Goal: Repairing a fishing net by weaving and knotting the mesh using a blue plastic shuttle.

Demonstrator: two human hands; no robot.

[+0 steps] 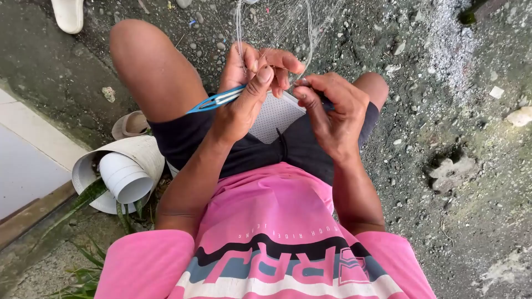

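Observation:
I sit with my knees apart, looking down at my lap. My left hand [246, 91] grips a thin blue netting needle [213, 101] that sticks out to the left, and its fingers also pinch clear fishing net [277, 22] that stretches upward. My right hand [332, 108] is close beside it, fingertips pinched on the same clear strands near the left thumb. A white perforated board [274, 116] lies on my dark shorts under both hands.
Rough gravelly concrete ground [443, 83] surrounds me. At my left stand rolled white plastic tubes [122, 174], a sandal [130, 124], green leaves [83, 266] and a white tiled edge [27, 149]. Another white sandal [67, 14] lies at the top left.

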